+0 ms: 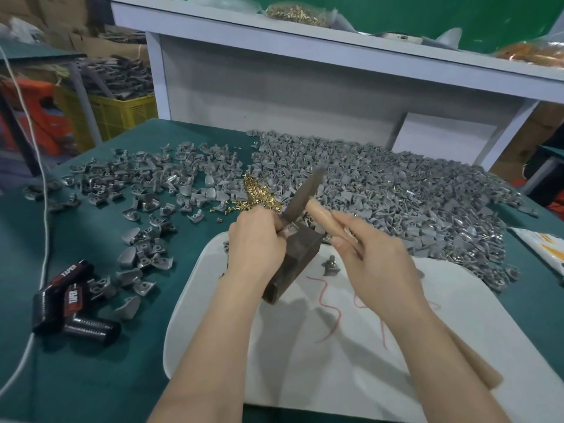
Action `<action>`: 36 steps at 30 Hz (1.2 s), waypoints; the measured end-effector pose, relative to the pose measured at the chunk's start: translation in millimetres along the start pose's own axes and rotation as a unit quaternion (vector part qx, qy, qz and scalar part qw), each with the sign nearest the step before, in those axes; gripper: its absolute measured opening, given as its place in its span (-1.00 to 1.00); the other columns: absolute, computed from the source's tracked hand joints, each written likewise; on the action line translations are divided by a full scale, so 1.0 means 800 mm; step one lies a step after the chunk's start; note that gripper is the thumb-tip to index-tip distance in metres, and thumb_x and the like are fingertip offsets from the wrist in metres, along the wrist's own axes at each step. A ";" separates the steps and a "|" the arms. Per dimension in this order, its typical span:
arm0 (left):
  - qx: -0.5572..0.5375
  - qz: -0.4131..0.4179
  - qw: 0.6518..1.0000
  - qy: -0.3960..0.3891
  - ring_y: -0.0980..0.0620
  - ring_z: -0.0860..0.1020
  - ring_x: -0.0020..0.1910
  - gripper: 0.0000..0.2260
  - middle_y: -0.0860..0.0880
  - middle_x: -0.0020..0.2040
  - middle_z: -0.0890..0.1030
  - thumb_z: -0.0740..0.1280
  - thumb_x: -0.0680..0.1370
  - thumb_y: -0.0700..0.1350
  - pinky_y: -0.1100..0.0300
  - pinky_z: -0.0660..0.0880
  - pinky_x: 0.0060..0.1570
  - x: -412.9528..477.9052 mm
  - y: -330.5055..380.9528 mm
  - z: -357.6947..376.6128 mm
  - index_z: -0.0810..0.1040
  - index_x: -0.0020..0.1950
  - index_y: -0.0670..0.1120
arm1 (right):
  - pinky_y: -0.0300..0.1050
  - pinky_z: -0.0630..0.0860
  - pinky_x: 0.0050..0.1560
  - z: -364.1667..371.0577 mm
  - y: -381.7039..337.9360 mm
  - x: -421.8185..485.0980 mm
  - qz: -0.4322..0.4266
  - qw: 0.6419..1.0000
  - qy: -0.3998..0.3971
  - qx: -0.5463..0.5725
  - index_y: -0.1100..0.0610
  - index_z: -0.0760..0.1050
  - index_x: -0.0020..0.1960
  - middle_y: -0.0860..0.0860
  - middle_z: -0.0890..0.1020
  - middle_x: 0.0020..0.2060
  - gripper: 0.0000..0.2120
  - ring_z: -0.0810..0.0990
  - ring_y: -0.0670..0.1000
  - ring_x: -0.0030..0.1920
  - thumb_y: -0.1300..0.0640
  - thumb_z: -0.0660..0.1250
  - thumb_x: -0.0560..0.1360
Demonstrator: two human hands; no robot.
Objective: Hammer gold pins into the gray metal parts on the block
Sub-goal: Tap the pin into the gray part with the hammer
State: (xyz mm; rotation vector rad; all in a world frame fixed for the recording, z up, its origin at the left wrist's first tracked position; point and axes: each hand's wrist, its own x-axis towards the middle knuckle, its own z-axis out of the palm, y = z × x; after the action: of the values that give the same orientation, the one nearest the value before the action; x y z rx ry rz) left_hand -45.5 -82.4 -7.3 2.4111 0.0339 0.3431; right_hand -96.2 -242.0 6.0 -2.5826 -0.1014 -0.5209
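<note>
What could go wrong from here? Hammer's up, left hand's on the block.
The left hand pinches the small gray metal part on the dark block, close to the blurred wooden-handled hammer in the right hand: a stray blow may hit fingers. The block sits on a white board and may slide.

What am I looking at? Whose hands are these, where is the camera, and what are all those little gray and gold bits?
The camera sits on a person's head, looking down at their own hands. The right hand grips a hammer by its wooden handle. The left hand pinches a small gray part on a dark block, which stands on a white board. Behind lie a little heap of gold pins and a big pile of gray parts, all on a green table.
</note>
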 end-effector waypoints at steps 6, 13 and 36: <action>0.007 -0.006 1.000 -0.005 -0.10 0.53 -0.03 -0.90 -0.03 -0.05 0.60 0.33 0.54 -0.14 -0.06 0.47 0.07 -0.001 0.003 0.001 0.62 -0.15 -0.04 | -0.11 0.41 -0.13 0.004 -0.003 0.026 0.005 0.997 0.007 0.081 -0.30 0.38 0.30 -0.02 0.56 0.04 -0.52 0.53 -0.01 -0.12 0.22 0.15 0.56; 0.033 0.031 0.999 -0.011 -0.08 0.49 0.04 -0.89 0.01 0.00 0.57 0.31 0.56 -0.09 -0.01 0.42 0.07 -0.003 0.004 0.002 0.62 -0.11 -0.01 | -0.32 0.42 -0.18 0.023 -0.001 0.046 0.037 0.992 -0.034 0.117 -0.15 0.60 0.06 -0.08 0.62 -0.04 -0.77 0.54 -0.19 -0.19 0.14 0.30 0.52; -0.134 0.015 0.990 -0.036 0.00 0.56 0.03 -0.77 0.09 -0.11 0.63 0.29 0.52 -0.21 -0.02 0.41 0.23 0.000 0.005 -0.004 0.52 -0.18 0.14 | -0.14 0.47 0.02 0.027 0.000 0.037 0.024 0.990 -0.057 0.128 -0.22 0.53 0.16 -0.07 0.62 0.01 -0.67 0.56 -0.06 -0.02 0.07 0.39 0.45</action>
State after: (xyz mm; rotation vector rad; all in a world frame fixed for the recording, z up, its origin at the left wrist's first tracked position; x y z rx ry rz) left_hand -46.8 -83.8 -2.6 2.1580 -0.0768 0.2553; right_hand -61.3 -232.3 0.0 -2.3553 -0.1364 -0.3189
